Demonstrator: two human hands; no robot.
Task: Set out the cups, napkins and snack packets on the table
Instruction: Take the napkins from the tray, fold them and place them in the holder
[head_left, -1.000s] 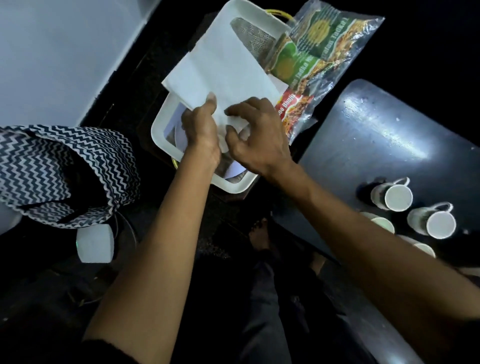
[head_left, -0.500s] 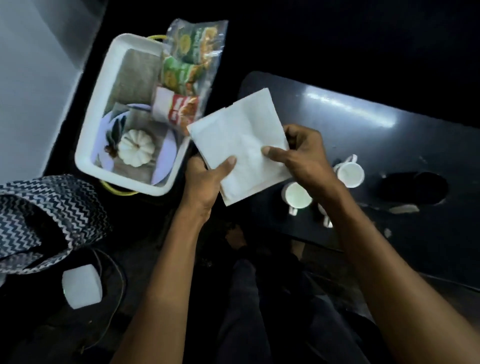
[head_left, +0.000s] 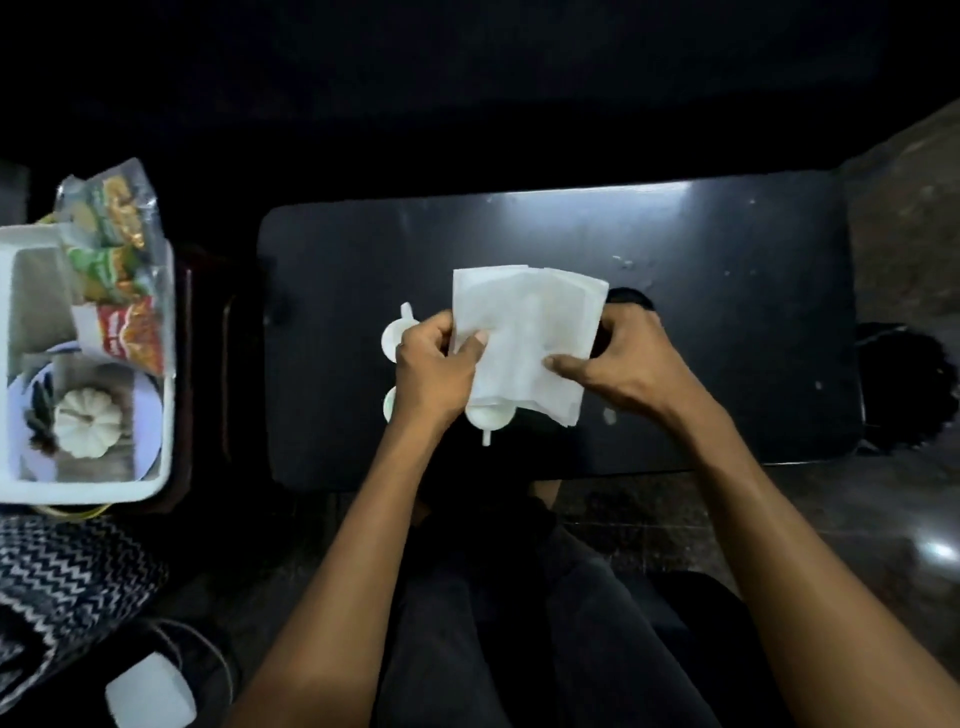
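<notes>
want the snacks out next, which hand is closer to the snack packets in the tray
Left. The left hand grips the napkins' left edge, on the side toward the snack packets; the right hand holds their far side.

**Napkins held over the dark table**

Both hands hold a fanned stack of white napkins (head_left: 524, 338) above the middle of the dark table (head_left: 727, 291). The left hand (head_left: 434, 369) pinches the stack's left edge, the right hand (head_left: 623, 364) its right edge. White cups (head_left: 488, 418) stand on the table just beneath the hands, partly hidden. Well left of the table sits a white tray (head_left: 163, 457) with snack packets (head_left: 122, 275) leaning on its table-side rim and a small white pumpkin (head_left: 85, 421) inside.
</notes>
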